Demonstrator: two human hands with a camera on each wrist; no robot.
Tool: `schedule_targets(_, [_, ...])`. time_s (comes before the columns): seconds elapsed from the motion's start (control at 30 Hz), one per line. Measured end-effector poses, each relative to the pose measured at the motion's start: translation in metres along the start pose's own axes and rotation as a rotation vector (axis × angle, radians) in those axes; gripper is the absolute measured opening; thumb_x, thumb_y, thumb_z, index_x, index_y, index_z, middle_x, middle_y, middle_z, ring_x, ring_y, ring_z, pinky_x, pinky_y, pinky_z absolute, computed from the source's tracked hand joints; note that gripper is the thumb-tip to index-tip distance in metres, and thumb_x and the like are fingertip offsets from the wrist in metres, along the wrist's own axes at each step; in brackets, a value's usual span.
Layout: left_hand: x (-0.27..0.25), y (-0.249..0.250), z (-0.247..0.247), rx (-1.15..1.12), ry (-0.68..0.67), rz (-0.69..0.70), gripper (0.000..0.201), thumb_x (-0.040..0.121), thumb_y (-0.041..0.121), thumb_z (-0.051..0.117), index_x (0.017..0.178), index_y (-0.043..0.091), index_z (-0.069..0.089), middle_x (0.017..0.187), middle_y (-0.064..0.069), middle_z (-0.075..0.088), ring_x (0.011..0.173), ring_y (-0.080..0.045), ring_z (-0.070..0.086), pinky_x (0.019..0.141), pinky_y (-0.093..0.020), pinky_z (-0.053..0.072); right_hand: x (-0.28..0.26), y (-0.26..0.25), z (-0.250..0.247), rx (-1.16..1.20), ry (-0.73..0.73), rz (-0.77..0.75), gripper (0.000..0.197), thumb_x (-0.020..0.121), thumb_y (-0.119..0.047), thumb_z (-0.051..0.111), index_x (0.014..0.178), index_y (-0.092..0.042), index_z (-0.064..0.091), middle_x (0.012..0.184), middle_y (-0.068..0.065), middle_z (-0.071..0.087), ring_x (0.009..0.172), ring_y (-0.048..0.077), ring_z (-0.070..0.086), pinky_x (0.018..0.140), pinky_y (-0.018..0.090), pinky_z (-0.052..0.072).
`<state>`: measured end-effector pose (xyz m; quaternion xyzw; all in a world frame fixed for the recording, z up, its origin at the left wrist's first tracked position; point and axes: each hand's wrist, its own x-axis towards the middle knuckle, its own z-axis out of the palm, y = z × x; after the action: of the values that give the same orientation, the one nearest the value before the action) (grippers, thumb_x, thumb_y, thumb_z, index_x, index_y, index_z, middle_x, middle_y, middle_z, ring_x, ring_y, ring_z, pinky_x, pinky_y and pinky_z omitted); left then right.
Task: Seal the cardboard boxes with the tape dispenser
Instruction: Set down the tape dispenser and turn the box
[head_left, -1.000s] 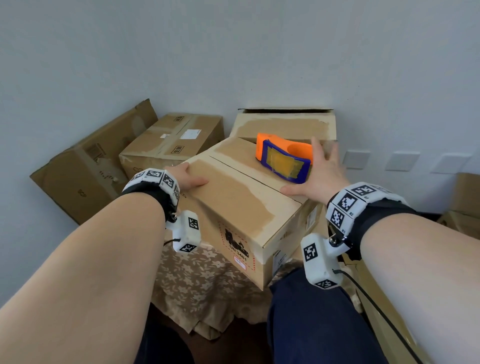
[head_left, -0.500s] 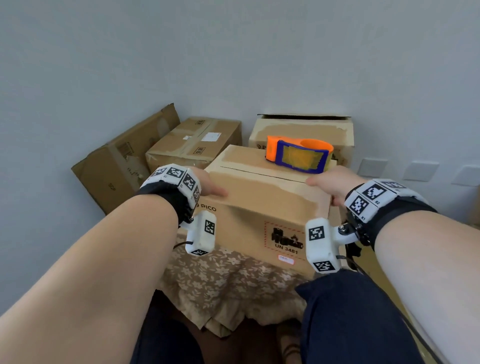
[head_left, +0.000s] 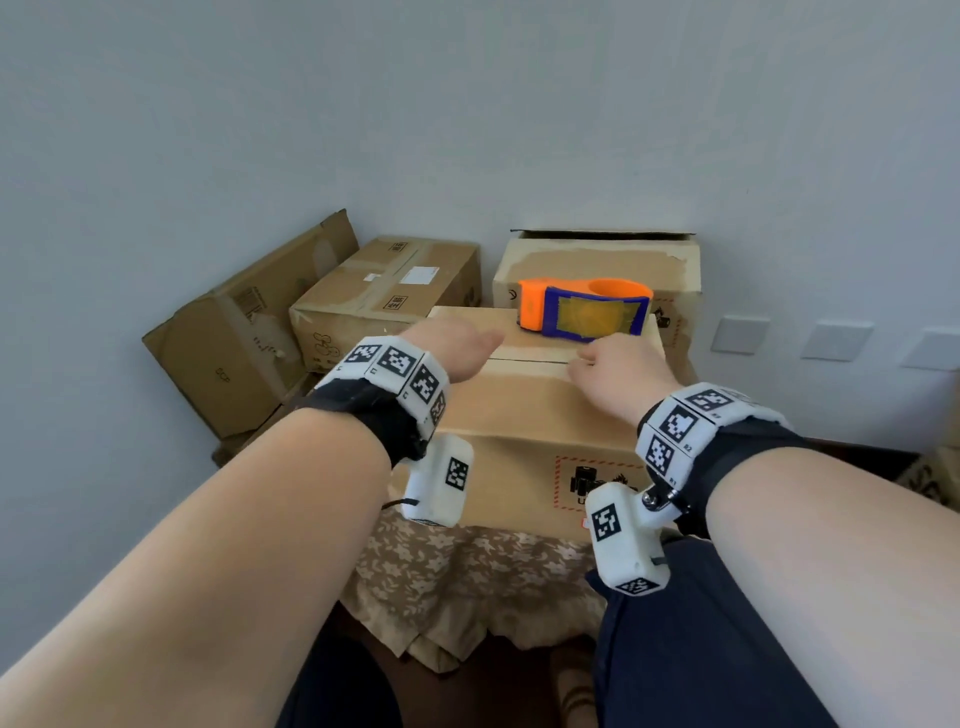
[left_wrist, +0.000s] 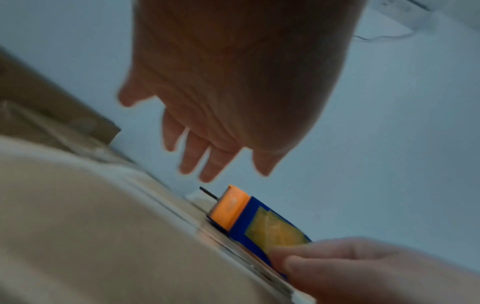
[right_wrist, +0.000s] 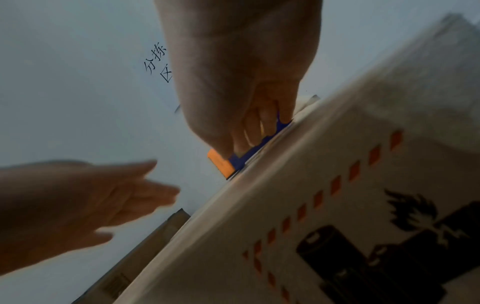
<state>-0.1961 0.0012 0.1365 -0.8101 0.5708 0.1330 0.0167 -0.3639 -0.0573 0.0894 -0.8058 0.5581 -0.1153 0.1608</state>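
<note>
A brown cardboard box (head_left: 519, 405) stands in front of me on a cloth-covered stand, its top flaps meeting at a dark seam (head_left: 524, 359). The orange and blue tape dispenser (head_left: 587, 314) lies on the far part of the top. My left hand (head_left: 457, 343) hovers over the box's left side, fingers spread and holding nothing (left_wrist: 215, 156). My right hand (head_left: 613, 364) is just in front of the dispenser (right_wrist: 223, 164), and its fingertips (right_wrist: 259, 131) reach the blue near face. No grip on it shows. In the left wrist view the dispenser (left_wrist: 259, 222) sits below my open fingers.
A flattened box (head_left: 244, 332) leans on the wall at the left. A taped box (head_left: 384, 291) stands beside it, and another box (head_left: 597, 260) right behind mine. A floral cloth (head_left: 467, 582) hangs under the box. Wall sockets (head_left: 737, 335) are at the right. My legs are below.
The box has been turned square to me. Both hands have left its side edges and come inward over the top. The right hand has moved up to the dispenser.
</note>
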Motion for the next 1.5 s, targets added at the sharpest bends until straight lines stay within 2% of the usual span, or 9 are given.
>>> schedule_targets(0.1, [-0.013, 0.019, 0.007, -0.334, -0.064, 0.118, 0.06, 0.101, 0.049, 0.012, 0.151, 0.017, 0.021, 0.157, -0.004, 0.021, 0.144, -0.021, 0.02, 0.115, -0.036, 0.012, 0.003, -0.006, 0.013, -0.034, -0.188, -0.106, 0.049, 0.101, -0.033, 0.035, 0.147, -0.015, 0.032, 0.154, 0.008, 0.031, 0.14, 0.03, 0.027, 0.113, 0.044, 0.026])
schedule_targets(0.17, [-0.014, 0.028, 0.019, -0.369, -0.081, 0.122, 0.06, 0.101, 0.049, 0.009, 0.152, 0.017, 0.014, 0.159, -0.003, 0.013, 0.146, -0.019, 0.01, 0.115, -0.035, 0.007, 0.006, -0.01, 0.021, -0.088, -0.262, -0.109, 0.059, 0.102, -0.039, 0.029, 0.154, -0.021, 0.009, 0.161, 0.0, 0.004, 0.148, 0.028, 0.001, 0.117, 0.052, 0.006])
schedule_targets(0.27, [0.0, 0.034, 0.042, -0.314, -0.119, 0.113, 0.062, 0.098, 0.056, 0.003, 0.152, 0.027, 0.011, 0.16, 0.003, 0.007, 0.147, -0.016, -0.001, 0.115, -0.048, -0.008, 0.008, -0.013, 0.028, -0.126, -0.304, -0.141, 0.06, 0.101, -0.046, 0.021, 0.154, -0.03, -0.002, 0.161, -0.002, -0.008, 0.147, 0.027, -0.01, 0.114, 0.055, -0.005])
schedule_targets(0.4, [0.009, 0.039, 0.05, -0.266, -0.16, 0.094, 0.063, 0.096, 0.058, 0.002, 0.152, 0.029, 0.006, 0.16, 0.009, 0.001, 0.147, -0.014, -0.004, 0.114, -0.054, -0.011, 0.007, -0.014, 0.026, -0.185, -0.346, -0.154, 0.059, 0.102, -0.045, 0.018, 0.153, -0.03, -0.005, 0.161, -0.001, -0.008, 0.148, 0.025, -0.009, 0.116, 0.056, -0.005])
schedule_targets(0.53, [0.009, 0.04, 0.038, -0.353, -0.192, 0.02, 0.067, 0.097, 0.058, 0.01, 0.152, 0.02, 0.016, 0.159, -0.006, 0.013, 0.147, -0.023, 0.008, 0.117, -0.043, -0.001, 0.014, -0.015, 0.022, -0.205, -0.431, -0.116, 0.057, 0.102, -0.045, 0.018, 0.153, -0.031, -0.004, 0.161, -0.004, -0.01, 0.148, 0.024, -0.007, 0.113, 0.059, -0.001])
schedule_targets(0.63, [0.003, 0.039, 0.028, -0.315, -0.195, -0.045, 0.069, 0.098, 0.058, 0.014, 0.151, 0.015, 0.02, 0.157, -0.011, 0.018, 0.145, -0.028, 0.014, 0.116, -0.038, 0.006, 0.013, -0.016, 0.019, -0.241, -0.449, -0.056, 0.061, 0.102, -0.042, 0.02, 0.154, -0.02, -0.002, 0.161, -0.003, -0.011, 0.148, 0.022, -0.007, 0.115, 0.055, 0.003])
schedule_targets(0.8, [-0.001, 0.029, 0.021, -0.274, -0.177, -0.108, 0.07, 0.098, 0.058, 0.016, 0.151, 0.013, 0.017, 0.158, -0.013, 0.014, 0.145, -0.028, 0.012, 0.115, -0.034, 0.009, 0.009, -0.006, 0.014, -0.216, -0.396, 0.026, 0.062, 0.101, -0.042, 0.027, 0.153, -0.013, 0.008, 0.161, 0.0, -0.002, 0.148, 0.023, 0.0, 0.116, 0.043, 0.008])
schedule_targets(1.3, [0.005, -0.016, 0.012, -0.216, -0.131, -0.191, 0.065, 0.101, 0.052, 0.013, 0.151, 0.01, 0.018, 0.156, -0.014, 0.019, 0.143, -0.029, 0.02, 0.113, -0.035, 0.015, 0.004, 0.013, 0.012, -0.188, -0.263, 0.312, 0.081, 0.095, -0.055, 0.032, 0.153, -0.009, 0.0, 0.161, 0.007, -0.005, 0.148, 0.024, -0.001, 0.118, 0.044, 0.008])
schedule_targets(1.5, [0.011, -0.031, 0.013, -0.31, -0.127, -0.188, 0.077, 0.094, 0.065, 0.014, 0.15, 0.012, 0.024, 0.156, -0.012, 0.022, 0.143, -0.03, 0.02, 0.115, -0.038, 0.012, -0.006, -0.003, 0.007, -0.128, -0.259, 0.404, 0.084, 0.096, -0.057, 0.033, 0.153, -0.009, -0.006, 0.16, 0.01, -0.013, 0.147, 0.031, -0.004, 0.117, 0.045, 0.007])
